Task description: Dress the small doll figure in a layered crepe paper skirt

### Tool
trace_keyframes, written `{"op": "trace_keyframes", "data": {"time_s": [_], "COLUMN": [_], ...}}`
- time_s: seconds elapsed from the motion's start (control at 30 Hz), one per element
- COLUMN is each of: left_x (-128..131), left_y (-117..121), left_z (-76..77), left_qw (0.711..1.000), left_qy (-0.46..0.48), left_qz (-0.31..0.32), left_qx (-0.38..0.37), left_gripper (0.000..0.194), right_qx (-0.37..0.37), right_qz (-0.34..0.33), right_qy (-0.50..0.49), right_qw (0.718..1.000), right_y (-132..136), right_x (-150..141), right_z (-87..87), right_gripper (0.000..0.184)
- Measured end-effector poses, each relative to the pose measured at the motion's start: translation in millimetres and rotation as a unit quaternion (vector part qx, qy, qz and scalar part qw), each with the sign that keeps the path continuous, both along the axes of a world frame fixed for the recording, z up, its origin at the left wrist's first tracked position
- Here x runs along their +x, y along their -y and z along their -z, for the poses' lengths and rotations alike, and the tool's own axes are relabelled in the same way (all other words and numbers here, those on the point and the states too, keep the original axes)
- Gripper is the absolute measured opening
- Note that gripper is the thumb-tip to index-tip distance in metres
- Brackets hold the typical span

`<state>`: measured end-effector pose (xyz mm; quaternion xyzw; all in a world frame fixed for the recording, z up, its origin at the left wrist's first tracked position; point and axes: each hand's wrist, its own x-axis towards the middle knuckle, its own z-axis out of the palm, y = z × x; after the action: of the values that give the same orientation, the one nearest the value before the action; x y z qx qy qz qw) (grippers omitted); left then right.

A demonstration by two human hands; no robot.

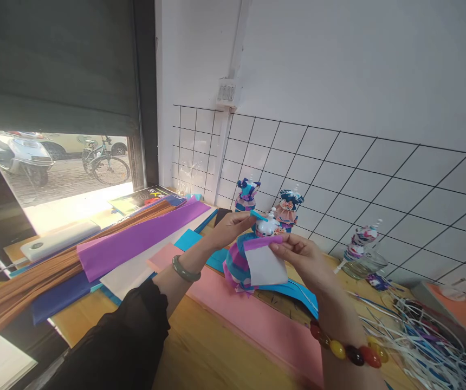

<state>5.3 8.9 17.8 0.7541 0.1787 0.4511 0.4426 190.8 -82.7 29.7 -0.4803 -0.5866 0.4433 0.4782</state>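
Note:
My left hand (235,226) is closed in a pinch, with a small flat blue strip (259,215) at its fingertips. In my right hand (298,250), thumb and fingers grip the purple upper edge of a white sheet of paper (266,265). Just behind that sheet stands a figure wrapped in blue and purple paper (237,265), topped by a white bottle-like piece (269,226). The sheet hides part of the figure, and whether it touches the figure I cannot tell.
Two more decorated figures (247,194) (287,208) stand behind, another (361,241) beside a glass bowl (367,265). Pink paper (253,314), purple paper (135,238) and brown pleated paper (33,281) lie on the wooden table (204,352). Tangled strips (432,336) lie right; wire grid (338,168) lines the wall.

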Motion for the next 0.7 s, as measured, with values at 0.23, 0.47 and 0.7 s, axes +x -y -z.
{"op": "trace_keyframes", "data": {"time_s": [0.23,0.47,0.7], "left_x": [0,4,5], "left_y": [0,-3,-1], "left_z": [0.4,5.6,5.0], "left_qw": [0.997,0.996,0.996], "left_qy": [0.048,0.056,0.062], "left_qz": [0.061,0.059,0.06], "left_qx": [0.021,0.029,0.029], "left_gripper": [0.036,0.038,0.034], "right_qx": [0.024,0.016,0.004], "right_qz": [0.07,0.068,0.075], "right_qy": [-0.016,-0.009,-0.019], "right_qw": [0.997,0.998,0.997], "right_y": [-3,-3,-3], "right_x": [-8,-15,-13], "right_z": [1.9,1.9,2.0], "right_gripper": [0.034,0.034,0.034]}}
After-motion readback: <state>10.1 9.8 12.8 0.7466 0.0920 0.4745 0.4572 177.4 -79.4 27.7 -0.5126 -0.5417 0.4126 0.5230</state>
